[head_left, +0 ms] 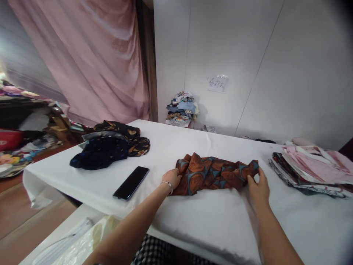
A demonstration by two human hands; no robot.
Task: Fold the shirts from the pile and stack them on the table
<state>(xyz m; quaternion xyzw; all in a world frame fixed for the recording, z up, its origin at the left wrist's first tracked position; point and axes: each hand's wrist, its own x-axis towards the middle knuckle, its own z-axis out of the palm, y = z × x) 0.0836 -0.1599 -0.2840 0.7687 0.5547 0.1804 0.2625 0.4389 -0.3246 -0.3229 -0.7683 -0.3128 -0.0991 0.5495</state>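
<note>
- Lying mid-table (209, 221) on white cloth, the garment (215, 173) is a rumpled, silky band of rust and teal print.
- Left hand (172, 178) pinches its left end, fingertips buried in folds.
- Right hand (258, 187) grips the right end, fingers closed on fabric.
- Glossy black phone (131, 182) lies left; the stack (311, 167) runs off-frame.

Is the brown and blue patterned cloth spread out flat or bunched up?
Bunched up: the brown and blue patterned cloth lies in crumpled folds between both hands.
</note>
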